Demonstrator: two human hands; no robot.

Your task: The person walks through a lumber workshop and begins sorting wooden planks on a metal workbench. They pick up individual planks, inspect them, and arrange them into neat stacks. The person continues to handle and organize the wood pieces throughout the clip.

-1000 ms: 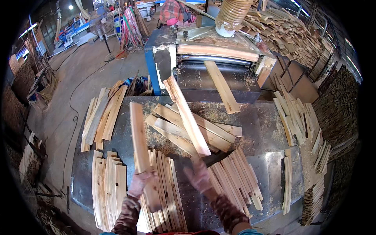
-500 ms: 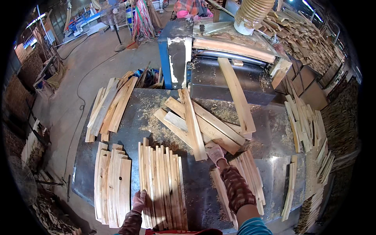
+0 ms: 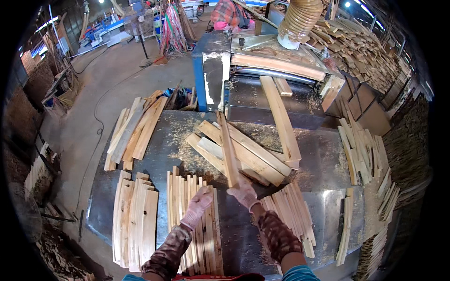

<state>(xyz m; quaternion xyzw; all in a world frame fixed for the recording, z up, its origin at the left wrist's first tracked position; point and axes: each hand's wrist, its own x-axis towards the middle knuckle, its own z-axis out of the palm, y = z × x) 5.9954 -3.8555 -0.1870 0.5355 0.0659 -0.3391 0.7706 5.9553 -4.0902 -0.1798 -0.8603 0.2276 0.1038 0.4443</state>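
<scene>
One wooden board (image 3: 227, 147), long, narrow and straight-edged, brownish along the face turned to me, lay tilted over the loose pile of boards (image 3: 262, 161), its near end at my right hand (image 3: 243, 193). Right hand: gloved in pale pink knit, fingers bent about that near end, the board in its grasp. Left hand (image 3: 198, 203): same glove, fingers curled inward, how tightly I could not tell; nothing showed in it, and whether it touched the upright-edged row of boards (image 3: 207, 243) below was unclear. Handling, by my judgement: light enough for one hand, stiff along its length, dry rather than slippery, hardly fragile, though apt to splinter at the edges; best held across the narrow edges, at mid-length for balance, since an end hold would let the far end dip. Materials: pale yellow sawn wood, some faces grained, the left stack (image 3: 149, 225) marked by a dark knot; dark sheet-metal table (image 3: 236, 234), worn shiny in patches; sawdust (image 3: 185, 147), fine and crumbly, scattered beyond the rows. Beyond: a machine (image 3: 200, 84) of chipped blue and white paint, one flat board (image 3: 281, 119) sloping off its dark bed, and a ribbed tan hose (image 3: 302, 18) above.
</scene>
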